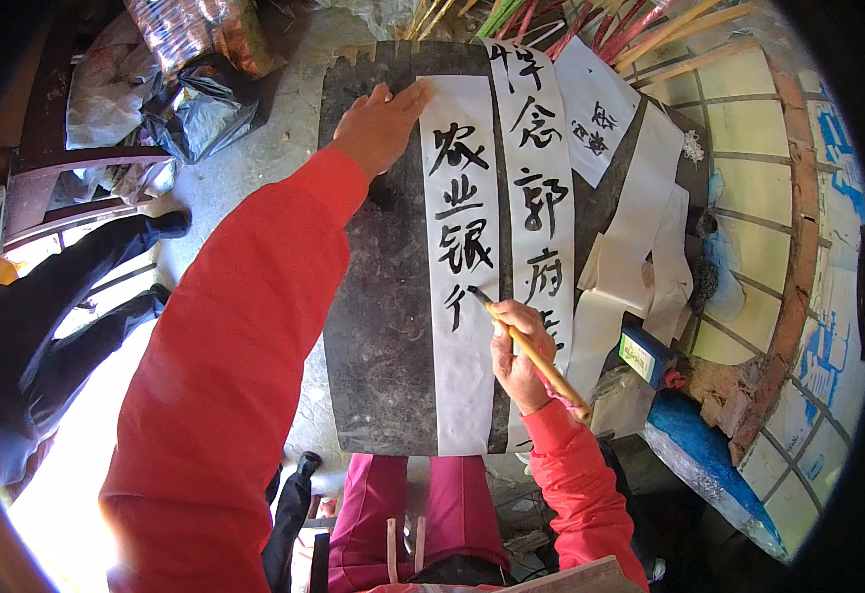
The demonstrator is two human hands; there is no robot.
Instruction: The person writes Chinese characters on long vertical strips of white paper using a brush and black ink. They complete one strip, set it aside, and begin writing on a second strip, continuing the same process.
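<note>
A long white paper strip (462, 400) runs lengthwise down a dark tabletop (373, 311), with several black brush-written characters on its upper part. Flat on the table at the strip's upper left edge rests my left hand (382, 124), fingers stretched and thumb side hidden from clear view. My right hand (523, 354) grips a writing brush (540, 359) with a yellowish handle, tilted down to the right. The brush's black tip touches or hovers just over the lowest character; I cannot tell which. Another inscribed strip (540, 174) lies alongside on the right, partly under my right hand.
A square sheet with writing (592, 111) and blank paper strips (644, 215) overlap at the table's right. A small blue box (647, 356) stands beside them. Coloured sticks (625, 33) lie past the far edge. Left are plastic bags (199, 107) and a person's dark-trousered legs (54, 319).
</note>
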